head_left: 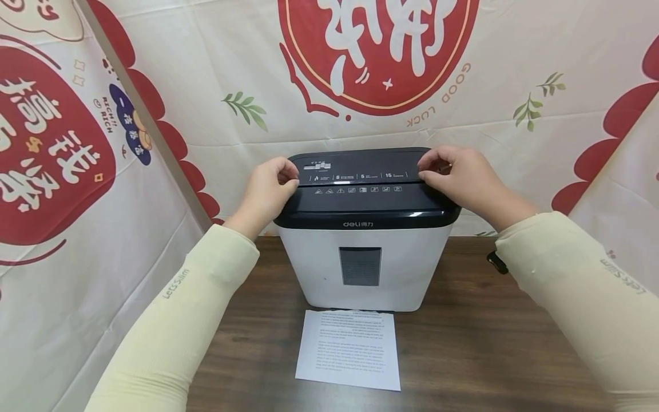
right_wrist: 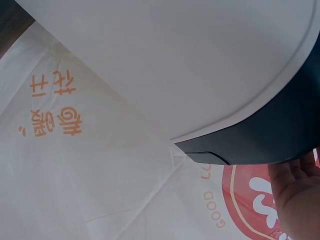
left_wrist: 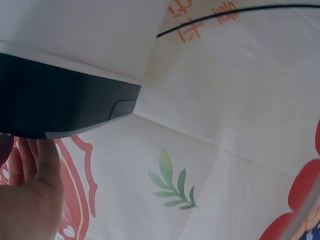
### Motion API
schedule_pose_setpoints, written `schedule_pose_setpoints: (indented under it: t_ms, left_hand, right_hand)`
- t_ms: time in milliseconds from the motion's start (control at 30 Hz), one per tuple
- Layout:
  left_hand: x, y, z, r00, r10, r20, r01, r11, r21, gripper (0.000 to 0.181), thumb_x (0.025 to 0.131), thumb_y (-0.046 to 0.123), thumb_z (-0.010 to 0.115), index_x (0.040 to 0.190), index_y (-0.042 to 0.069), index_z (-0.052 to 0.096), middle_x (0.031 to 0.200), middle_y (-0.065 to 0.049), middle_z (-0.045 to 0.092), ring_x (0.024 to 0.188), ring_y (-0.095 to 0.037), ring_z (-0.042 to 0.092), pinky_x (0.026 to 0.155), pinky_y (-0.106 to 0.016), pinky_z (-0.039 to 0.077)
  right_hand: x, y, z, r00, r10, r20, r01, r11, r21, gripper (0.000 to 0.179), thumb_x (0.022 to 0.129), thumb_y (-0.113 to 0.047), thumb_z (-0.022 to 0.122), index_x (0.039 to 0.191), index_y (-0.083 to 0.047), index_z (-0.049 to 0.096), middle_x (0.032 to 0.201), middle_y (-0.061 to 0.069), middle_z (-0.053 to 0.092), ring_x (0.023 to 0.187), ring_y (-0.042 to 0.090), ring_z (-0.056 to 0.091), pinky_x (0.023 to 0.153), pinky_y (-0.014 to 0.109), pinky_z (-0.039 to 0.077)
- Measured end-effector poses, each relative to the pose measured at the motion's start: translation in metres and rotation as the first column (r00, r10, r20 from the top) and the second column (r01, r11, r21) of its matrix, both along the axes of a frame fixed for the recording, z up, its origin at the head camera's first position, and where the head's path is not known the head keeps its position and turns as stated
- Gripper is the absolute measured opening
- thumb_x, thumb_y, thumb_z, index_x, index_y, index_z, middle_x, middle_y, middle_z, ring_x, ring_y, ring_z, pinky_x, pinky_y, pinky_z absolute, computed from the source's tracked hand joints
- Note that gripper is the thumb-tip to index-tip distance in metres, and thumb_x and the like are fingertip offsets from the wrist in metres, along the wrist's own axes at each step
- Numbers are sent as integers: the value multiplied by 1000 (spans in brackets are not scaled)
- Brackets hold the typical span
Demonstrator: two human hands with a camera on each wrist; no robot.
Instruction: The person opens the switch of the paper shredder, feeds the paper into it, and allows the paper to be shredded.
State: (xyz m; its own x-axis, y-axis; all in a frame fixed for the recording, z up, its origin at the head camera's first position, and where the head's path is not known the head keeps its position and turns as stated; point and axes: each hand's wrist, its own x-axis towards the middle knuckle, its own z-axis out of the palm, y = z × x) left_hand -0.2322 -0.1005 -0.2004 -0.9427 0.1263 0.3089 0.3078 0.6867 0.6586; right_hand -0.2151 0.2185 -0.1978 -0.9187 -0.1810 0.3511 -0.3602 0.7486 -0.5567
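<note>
We see a white shredder [head_left: 314, 269] with a black top [head_left: 360, 203] standing on the brown table [head_left: 242, 349], in the middle of the frame. Our left hand [head_left: 269, 187] is at the left end of the black top, and our right hand [head_left: 467, 178] is at the right end. The two hands are well apart. Their fingers bend and touch the top, but our hands hide the tips, so we can't tell if they pinch anything. The shredder has a dark window [head_left: 360, 266] in its front. A sheet of paper [head_left: 350, 352] with rows of print lies flat at the bottom middle, just by the shredder's foot, and its top edge looks torn. We wear pale yellow sleeves [head_left: 165, 317]. Behind is a white cloth [head_left: 190, 80] with a big red circle [head_left: 378, 91] at the top.
</note>
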Motion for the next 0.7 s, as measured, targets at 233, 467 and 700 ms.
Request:
schedule_pose_setpoints:
  t_ms: [233, 467, 700]
  left_hand:
    - [4, -3, -2, 996, 12, -90, -27, 987, -160, 27, 93, 9, 61, 119, 3, 60, 117, -12, 61, 110, -25, 55, 100, -37, 43]
    - [11, -5, -3, 994, 18, -103, -39, 979, -201, 38, 92, 14, 62, 128, 5, 56, 128, -13, 56, 117, -25, 50, 105, -39, 39]
    - [20, -11, -5, 993, 7, -118, -33, 974, -223, 44, 92, 18, 62, 132, 5, 53, 134, -13, 52, 123, -27, 47, 107, -43, 37]
  right_hand:
    - [5, 1, -2, 1000, 0, -14, 0, 1000, 15, 28, 90, -9, 65, 116, 2, 62, 110, 23, 59, 99, 38, 53, 92, 55, 44]
    - [13, 3, -7, 1000, -14, -16, 14, 1000, 19, 38, 89, -13, 68, 123, 1, 58, 121, 24, 54, 109, 40, 49, 96, 58, 41]
    - [22, 8, -10, 999, -6, -46, 7, 1000, 19, 49, 88, -19, 71, 130, -1, 55, 134, 22, 49, 120, 39, 44, 99, 61, 38]
